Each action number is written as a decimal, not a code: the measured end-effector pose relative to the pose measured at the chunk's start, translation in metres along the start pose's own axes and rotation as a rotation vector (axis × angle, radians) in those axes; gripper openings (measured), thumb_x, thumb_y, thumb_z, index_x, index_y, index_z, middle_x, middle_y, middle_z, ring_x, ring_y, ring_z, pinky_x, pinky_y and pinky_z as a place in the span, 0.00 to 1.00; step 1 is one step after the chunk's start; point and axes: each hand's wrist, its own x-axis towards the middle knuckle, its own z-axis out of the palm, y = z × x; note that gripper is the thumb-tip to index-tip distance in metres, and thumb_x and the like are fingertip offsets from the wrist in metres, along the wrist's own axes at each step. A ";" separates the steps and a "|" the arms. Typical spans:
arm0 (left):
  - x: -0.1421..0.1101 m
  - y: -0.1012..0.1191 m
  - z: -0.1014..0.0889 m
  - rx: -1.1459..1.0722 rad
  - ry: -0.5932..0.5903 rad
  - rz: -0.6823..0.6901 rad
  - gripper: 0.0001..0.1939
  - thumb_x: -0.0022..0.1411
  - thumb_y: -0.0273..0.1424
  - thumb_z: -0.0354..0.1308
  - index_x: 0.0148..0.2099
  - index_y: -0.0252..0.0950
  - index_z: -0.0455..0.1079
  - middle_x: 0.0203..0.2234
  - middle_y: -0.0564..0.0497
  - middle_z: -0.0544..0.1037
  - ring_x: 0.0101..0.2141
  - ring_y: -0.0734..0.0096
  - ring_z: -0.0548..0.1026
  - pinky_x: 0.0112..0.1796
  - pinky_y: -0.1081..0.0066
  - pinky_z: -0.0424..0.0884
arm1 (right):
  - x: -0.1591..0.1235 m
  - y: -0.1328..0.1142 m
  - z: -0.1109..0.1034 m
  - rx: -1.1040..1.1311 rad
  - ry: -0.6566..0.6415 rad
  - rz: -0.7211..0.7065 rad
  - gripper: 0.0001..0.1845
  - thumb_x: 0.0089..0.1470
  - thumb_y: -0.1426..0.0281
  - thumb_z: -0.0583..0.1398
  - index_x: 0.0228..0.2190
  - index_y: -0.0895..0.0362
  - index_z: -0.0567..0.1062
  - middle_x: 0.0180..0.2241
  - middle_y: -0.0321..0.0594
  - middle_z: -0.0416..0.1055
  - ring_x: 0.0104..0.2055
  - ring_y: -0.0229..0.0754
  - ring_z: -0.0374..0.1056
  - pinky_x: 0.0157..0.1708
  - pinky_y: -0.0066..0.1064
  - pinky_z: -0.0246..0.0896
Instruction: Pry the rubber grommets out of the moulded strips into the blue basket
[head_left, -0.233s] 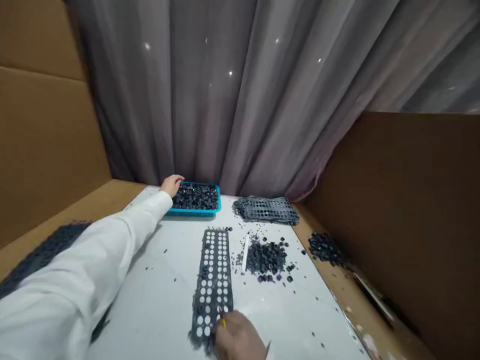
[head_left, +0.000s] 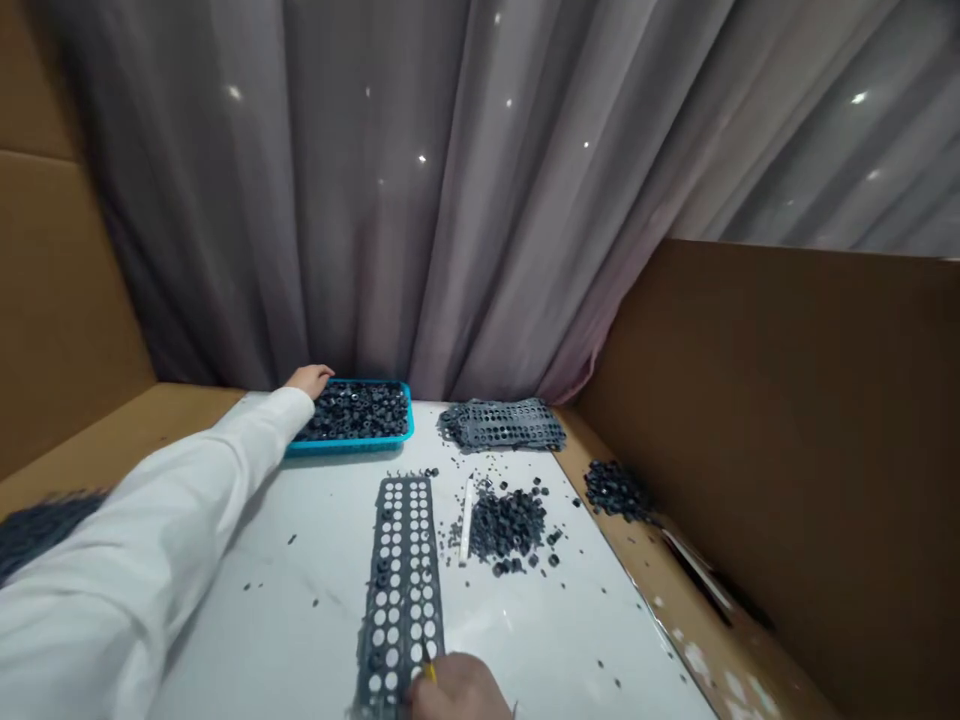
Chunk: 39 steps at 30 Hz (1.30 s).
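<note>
At the far left, my left hand point(head_left: 310, 380) is closed at the left rim of a blue plastic tray point(head_left: 410, 425), which holds many small black nut-like rubber pieces point(head_left: 364, 408). My fingers lie over the tray's back corner. Near the lower edge, my right hand point(head_left: 461, 690) grips a thin yellow tool point(head_left: 429, 670) with a dark pointed tip; its exact kind is hard to make out. The tip is over a dark perforated rubber strip point(head_left: 405, 590) with rows of round holes. A few holes look filled with dark material. My right fingers are partly hidden.
Right of the strip lie a white stick-like tool point(head_left: 466, 520) and a heap of black pieces point(head_left: 514, 525). Behind them are stacked perforated sheets point(head_left: 506, 425). More black pieces point(head_left: 615, 490) sit on cardboard at the right; a dark pile point(head_left: 45, 530) lies left. Cardboard walls point(head_left: 810, 420) flank the table.
The whole view has shifted, so everything appears further left and slightly lower. My left hand keeps its place at the tray. The yellow tool's tip sits slightly nearer me along the strip.
</note>
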 end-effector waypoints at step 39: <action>-0.181 0.202 0.106 -0.732 -0.352 0.149 0.23 0.44 0.29 0.63 0.46 0.43 0.69 0.48 0.46 0.67 0.52 0.58 0.65 0.54 0.59 0.60 | 0.050 0.356 -0.138 0.045 0.564 1.047 0.18 0.32 0.61 0.62 0.18 0.52 0.56 0.17 0.34 0.66 0.24 0.42 0.67 0.22 0.29 0.58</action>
